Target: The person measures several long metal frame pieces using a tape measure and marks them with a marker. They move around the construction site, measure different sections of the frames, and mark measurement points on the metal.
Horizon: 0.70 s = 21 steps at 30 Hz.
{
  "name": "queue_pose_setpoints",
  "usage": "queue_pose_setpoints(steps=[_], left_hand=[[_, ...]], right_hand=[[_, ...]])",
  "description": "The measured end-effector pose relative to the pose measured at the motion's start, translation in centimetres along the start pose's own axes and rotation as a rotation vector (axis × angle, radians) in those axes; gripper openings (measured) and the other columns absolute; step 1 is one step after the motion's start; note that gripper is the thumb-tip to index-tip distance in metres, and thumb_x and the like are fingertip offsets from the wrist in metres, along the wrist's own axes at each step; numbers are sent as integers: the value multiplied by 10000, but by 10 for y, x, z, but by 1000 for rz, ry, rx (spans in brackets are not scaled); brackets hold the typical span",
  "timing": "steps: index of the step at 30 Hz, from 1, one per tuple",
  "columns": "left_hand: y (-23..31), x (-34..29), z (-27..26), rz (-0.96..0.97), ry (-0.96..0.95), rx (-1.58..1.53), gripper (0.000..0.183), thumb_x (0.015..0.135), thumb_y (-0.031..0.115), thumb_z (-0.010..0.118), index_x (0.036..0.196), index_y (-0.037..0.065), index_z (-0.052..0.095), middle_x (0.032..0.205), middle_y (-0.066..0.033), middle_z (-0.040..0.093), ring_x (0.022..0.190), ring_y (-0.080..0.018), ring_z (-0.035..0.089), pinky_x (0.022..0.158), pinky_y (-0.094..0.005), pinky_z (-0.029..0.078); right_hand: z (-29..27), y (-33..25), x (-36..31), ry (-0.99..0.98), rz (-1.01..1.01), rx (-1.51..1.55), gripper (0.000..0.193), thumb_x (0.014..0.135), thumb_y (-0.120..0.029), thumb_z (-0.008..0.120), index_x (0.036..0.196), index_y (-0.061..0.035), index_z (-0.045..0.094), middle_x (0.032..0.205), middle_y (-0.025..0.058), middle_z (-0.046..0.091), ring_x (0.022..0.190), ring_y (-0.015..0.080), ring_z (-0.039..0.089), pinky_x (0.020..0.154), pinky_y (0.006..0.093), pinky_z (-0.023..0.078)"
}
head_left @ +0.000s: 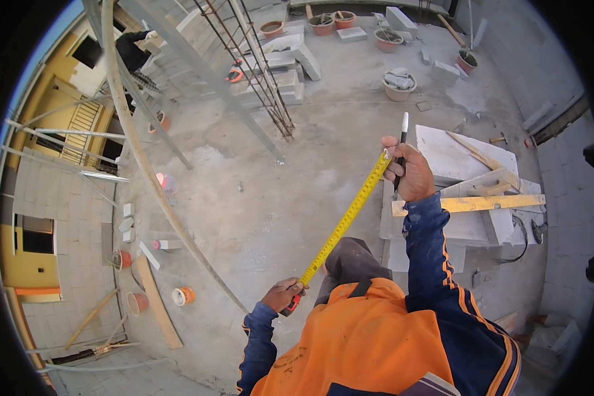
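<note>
A yellow tape measure point(345, 221) is drawn out between my two hands, its blade slanting up to the right. My left hand point(280, 294) is closed round the red and black case point(289, 307) at the lower end. At the upper end, the fingers of my right hand point(413, 173) pinch the tip of the blade. The same hand also holds a black marker point(403, 130) with a pale end pointing up. Just right of that hand lie white blocks point(465, 148) with a yellow level point(492, 202) across them.
A bundle of steel rebar point(261, 69) and a slanting metal prop point(211, 76) rise ahead. A long pole point(148, 171) leans at the left. Buckets point(398, 86) and a plank point(157, 300) are on the concrete floor. Another person point(133, 51) is at the far left.
</note>
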<state>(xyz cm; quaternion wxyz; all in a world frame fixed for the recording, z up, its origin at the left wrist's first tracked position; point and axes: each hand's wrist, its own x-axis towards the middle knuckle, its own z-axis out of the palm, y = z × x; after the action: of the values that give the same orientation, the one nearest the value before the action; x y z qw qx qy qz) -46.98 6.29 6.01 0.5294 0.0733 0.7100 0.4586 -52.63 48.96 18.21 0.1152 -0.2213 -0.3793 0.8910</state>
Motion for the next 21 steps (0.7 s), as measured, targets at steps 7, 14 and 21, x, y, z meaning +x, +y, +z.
queue_pose_setpoints(steps=[7,14,21], left_hand=[[23,3,-63,-138,17,29,412,1064,415,525,1118,46,700,917,-31,678,803,-98,602,745,-268,513],[51,60,-145,-102,51,59,392,1059,372,518,1013,28,700,844,-14,659,728,-83,580,718,-256,498],[109,169,-236,-95,183,315,417,1061,352,485,984,10,710,868,-68,693,795,-157,638,771,-300,528]], right_hand=[[29,24,93,61,-57,199,255,895,-118,620,1113,13,643,743,-15,517,517,65,393,485,263,342],[34,69,225,119,-34,28,236,921,-186,669,1080,-13,649,781,-29,519,514,43,381,474,245,315],[-24,140,393,382,135,-63,167,860,-164,718,938,-42,635,747,-38,492,470,39,348,435,261,277]])
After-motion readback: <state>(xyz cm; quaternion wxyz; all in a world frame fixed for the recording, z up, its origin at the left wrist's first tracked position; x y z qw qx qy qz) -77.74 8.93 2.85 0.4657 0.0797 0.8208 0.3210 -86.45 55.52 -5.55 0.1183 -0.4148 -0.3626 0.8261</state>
